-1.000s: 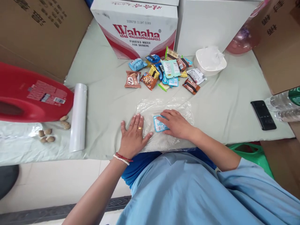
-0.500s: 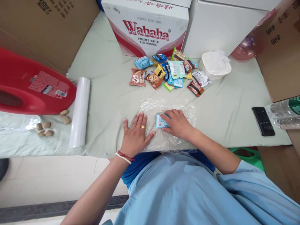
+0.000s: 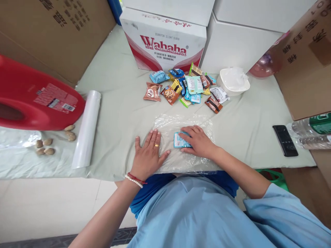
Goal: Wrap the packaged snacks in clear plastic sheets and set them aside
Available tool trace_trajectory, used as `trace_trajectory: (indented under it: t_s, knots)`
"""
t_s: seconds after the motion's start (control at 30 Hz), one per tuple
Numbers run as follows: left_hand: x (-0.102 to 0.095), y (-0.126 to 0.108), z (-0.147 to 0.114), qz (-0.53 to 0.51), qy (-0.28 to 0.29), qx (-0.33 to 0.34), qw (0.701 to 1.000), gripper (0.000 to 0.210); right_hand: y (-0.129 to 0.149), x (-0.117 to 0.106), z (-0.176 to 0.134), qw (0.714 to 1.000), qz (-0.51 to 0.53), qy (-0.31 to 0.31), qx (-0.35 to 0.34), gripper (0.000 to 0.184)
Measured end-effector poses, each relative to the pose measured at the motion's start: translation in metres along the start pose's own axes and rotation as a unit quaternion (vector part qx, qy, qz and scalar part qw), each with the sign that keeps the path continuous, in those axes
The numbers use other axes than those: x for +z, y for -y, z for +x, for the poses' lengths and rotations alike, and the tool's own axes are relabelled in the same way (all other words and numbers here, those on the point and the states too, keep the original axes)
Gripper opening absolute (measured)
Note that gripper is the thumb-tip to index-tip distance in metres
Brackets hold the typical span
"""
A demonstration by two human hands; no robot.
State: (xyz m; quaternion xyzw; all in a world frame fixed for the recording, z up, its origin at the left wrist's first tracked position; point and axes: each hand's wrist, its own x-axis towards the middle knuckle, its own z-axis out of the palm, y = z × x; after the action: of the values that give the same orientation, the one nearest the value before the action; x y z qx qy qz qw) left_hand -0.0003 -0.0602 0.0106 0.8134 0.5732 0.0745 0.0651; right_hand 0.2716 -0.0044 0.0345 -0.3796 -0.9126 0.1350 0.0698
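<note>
A sheet of clear plastic film (image 3: pixel 168 120) lies spread on the cloth-covered table in front of me. My left hand (image 3: pixel 147 153) rests flat on its left side, fingers stretched and thumb out to the side, holding nothing. On the film lies a small blue snack packet (image 3: pixel 178 140) with a pale printed label. My right hand (image 3: pixel 200 142) covers the packet's right part, with fingers at its far edge and thumb at its near edge. Beyond the film is a loose pile of wrapped snacks (image 3: pixel 195 85) in several colours.
A white plastic tub (image 3: pixel 232 91) stands right of the snacks, before stacked cartons (image 3: pixel 165 44). On the left are a roll of film (image 3: pixel 87 129), a red jug (image 3: pixel 38 96) and several walnuts (image 3: pixel 48 142). A phone (image 3: pixel 284 140) and bottles (image 3: pixel 312 124) lie at right.
The camera view has tilted up slightly, so the table things sit lower in the picture. A little more of the blue packet shows beside my right fingers. My left hand stays flat.
</note>
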Motion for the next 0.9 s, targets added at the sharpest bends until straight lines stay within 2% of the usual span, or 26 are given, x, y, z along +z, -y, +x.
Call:
trace_trajectory:
  t_s: [0.07,0.13,0.23,0.33,0.43,0.5,0.6,0.67,0.73,0.83,0.9]
  knots:
    - [0.002,0.001,0.0,0.003,-0.007,0.003,1.0,0.077,-0.009,-0.008,0.004,0.999,0.034,-0.028,0.024,0.061]
    - [0.003,0.002,0.0,0.007,-0.012,0.006,1.0,0.077,-0.025,-0.019,0.011,0.994,0.048,-0.059,0.084,0.05]
    - [0.004,0.003,0.0,0.013,-0.019,0.01,1.0,0.078,-0.059,-0.037,0.031,0.977,0.011,-0.072,0.199,0.033]
    - [0.004,0.003,0.0,0.013,-0.025,0.011,1.0,0.077,-0.091,-0.046,0.056,0.959,-0.051,-0.079,0.267,0.033]
    - [0.003,0.002,0.001,0.007,-0.028,0.009,1.0,0.077,-0.11,-0.046,0.082,0.948,-0.098,-0.086,0.291,0.038]
    - [0.003,0.002,0.002,0.004,-0.028,0.005,1.0,0.076,-0.115,-0.046,0.095,0.947,-0.115,-0.083,0.288,0.033]
    - [0.002,0.001,0.002,-0.002,-0.03,0.001,1.0,0.075,-0.117,-0.053,0.099,0.949,-0.118,-0.095,0.276,0.027]
    - [0.002,0.001,0.002,-0.01,-0.036,0.003,0.999,0.074,-0.117,-0.064,0.086,0.948,-0.111,-0.117,0.275,0.029]
    - [0.001,0.002,0.002,-0.018,-0.042,0.004,0.999,0.073,-0.116,-0.078,0.059,0.949,-0.093,-0.159,0.257,0.029]
    - [0.001,0.001,0.002,-0.026,-0.041,0.003,0.999,0.073,-0.112,-0.095,-0.002,0.948,-0.058,-0.224,0.22,0.03]
    - [0.0,0.001,0.001,-0.031,-0.037,0.002,0.999,0.074,-0.108,-0.098,-0.049,0.938,-0.048,-0.272,0.211,0.028]
